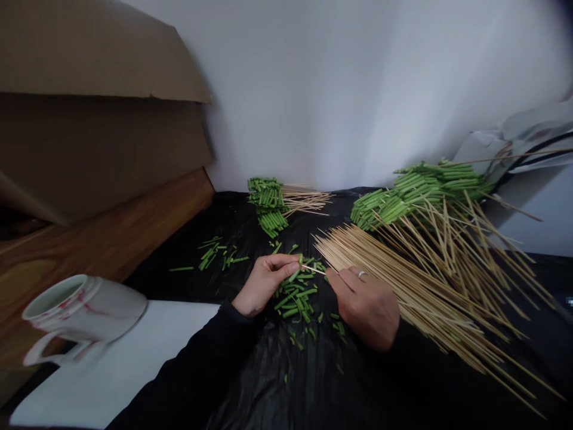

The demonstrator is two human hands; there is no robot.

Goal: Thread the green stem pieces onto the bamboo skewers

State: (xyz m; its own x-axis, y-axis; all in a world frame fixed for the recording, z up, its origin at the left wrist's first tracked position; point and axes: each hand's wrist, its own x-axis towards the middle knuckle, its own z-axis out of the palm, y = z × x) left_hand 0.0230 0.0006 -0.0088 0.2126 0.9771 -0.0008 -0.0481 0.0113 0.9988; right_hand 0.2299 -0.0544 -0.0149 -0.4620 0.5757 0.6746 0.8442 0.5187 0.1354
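Observation:
My left hand pinches a short green stem piece between thumb and fingers. My right hand, with a ring on one finger, is closed on a thin wooden skewer. The skewer's far end meets the green piece at my left fingertips; whether it passes through cannot be made out. Loose cut green pieces lie under and between the hands. Just right of my right hand lies a large bundle of bare skewers.
Skewers loaded with green pieces form a small pile by the wall and a larger pile at the back right. A stained white mug stands on a white sheet at left, below a cardboard box. Black plastic covers the surface.

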